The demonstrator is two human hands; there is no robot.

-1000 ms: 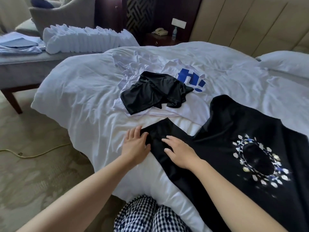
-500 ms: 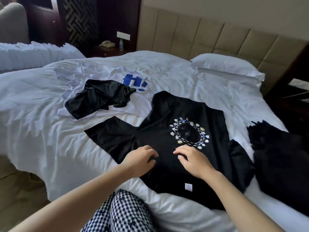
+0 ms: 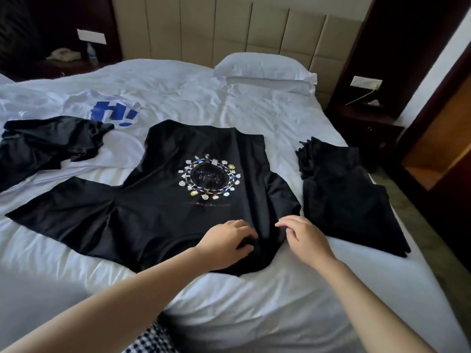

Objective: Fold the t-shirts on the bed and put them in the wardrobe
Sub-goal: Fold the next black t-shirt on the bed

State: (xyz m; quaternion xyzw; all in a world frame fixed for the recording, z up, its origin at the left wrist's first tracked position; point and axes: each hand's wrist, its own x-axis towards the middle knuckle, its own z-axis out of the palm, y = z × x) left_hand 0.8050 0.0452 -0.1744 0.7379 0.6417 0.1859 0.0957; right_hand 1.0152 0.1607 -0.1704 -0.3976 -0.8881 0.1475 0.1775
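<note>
Black t-shirt (image 3: pixel 163 207) pinched at 6 o'clock by curled left hand (image 3: pixel 225 242); hold of right hand (image 3: pixel 304 238) cannot be told. Fabric could be bunched by uneven pull.

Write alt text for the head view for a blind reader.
Left hand and right hand touch the near edge of a black printed t-shirt spread on a white bed. A crumpled black shirt lies left, dark clothes right.

The spread t-shirt (image 3: pixel 158 200) was coloured black and printed with a ring of white, blue and yellow shapes. The white t-shirt (image 3: pixel 76 103) was marked with blue lettering. The crumpled garment (image 3: pixel 46 146) and folded stack (image 3: pixel 344 200) were coloured black. The bed sheet (image 3: pixel 254 301) and pillow (image 3: pixel 262 70) were coloured white, the headboard (image 3: pixel 229 29) beige. The trousers (image 3: pixel 153 342) were patterned in black-and-white check.
</note>
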